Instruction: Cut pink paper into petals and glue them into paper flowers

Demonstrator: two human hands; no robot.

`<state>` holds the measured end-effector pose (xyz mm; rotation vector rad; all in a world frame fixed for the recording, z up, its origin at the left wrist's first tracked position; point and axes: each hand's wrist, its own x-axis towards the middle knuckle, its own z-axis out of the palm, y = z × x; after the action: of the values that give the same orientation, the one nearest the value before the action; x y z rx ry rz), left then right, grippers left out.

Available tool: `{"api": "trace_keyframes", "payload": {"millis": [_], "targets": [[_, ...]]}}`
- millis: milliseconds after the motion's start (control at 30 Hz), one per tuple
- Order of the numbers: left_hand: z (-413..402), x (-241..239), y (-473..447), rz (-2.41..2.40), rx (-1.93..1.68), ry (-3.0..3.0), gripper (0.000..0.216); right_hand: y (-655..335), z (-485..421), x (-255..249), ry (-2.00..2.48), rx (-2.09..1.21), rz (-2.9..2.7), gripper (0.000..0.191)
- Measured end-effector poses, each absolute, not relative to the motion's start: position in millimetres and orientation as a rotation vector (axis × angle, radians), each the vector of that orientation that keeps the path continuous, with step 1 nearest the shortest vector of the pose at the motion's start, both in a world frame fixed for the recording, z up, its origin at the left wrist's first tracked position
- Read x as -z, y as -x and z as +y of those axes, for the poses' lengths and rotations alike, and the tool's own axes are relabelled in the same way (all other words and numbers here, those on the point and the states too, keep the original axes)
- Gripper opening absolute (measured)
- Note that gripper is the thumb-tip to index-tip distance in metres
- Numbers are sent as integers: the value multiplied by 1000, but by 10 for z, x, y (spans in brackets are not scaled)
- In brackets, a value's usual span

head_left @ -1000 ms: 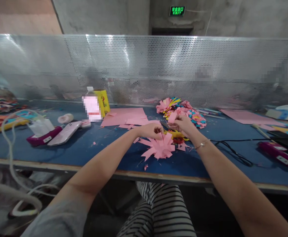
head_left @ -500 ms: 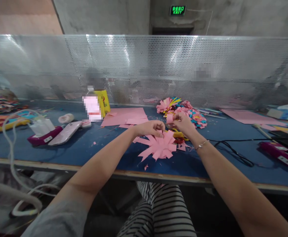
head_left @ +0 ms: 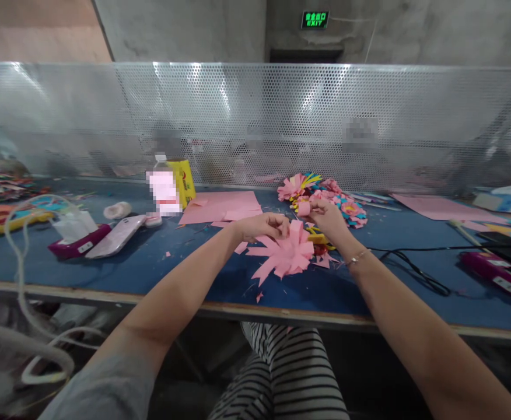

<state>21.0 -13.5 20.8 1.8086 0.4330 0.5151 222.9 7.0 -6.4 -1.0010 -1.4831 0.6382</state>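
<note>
A pink paper flower (head_left: pixel 284 256) with long pointed petals sits just above the blue table top (head_left: pixel 150 262), near the front edge. My left hand (head_left: pixel 262 226) pinches the flower's far edge with closed fingers. My right hand (head_left: pixel 325 216) is closed on a small rolled piece of pink paper (head_left: pixel 303 208), held just above and behind the flower. A thin bracelet is on my right wrist.
A pile of finished paper flowers (head_left: pixel 325 195) lies behind my hands. Pink paper sheets (head_left: pixel 223 207) lie at centre, more at right (head_left: pixel 434 207). A bottle (head_left: pixel 163 186), a yellow box (head_left: pixel 184 181), a phone (head_left: pixel 116 234) and tape stand left. A black cable (head_left: pixel 413 271) and magenta device (head_left: pixel 496 271) are right. A perforated metal screen backs the table.
The flower has turned and lifted a little toward my right hand. My right hand has rolled its pink piece tighter and moved slightly up and back.
</note>
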Motion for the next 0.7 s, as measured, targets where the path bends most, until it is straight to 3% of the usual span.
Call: {"api": "trace_keyframes", "payload": {"millis": [233, 700], "targets": [[-76, -153, -215, 555, -806, -1517, 28, -2277, 121, 68, 973, -571, -1482, 20], [87, -117, -164, 557, -1010, -1216, 33, -2236, 60, 30, 994, -662, -1456, 15]]}}
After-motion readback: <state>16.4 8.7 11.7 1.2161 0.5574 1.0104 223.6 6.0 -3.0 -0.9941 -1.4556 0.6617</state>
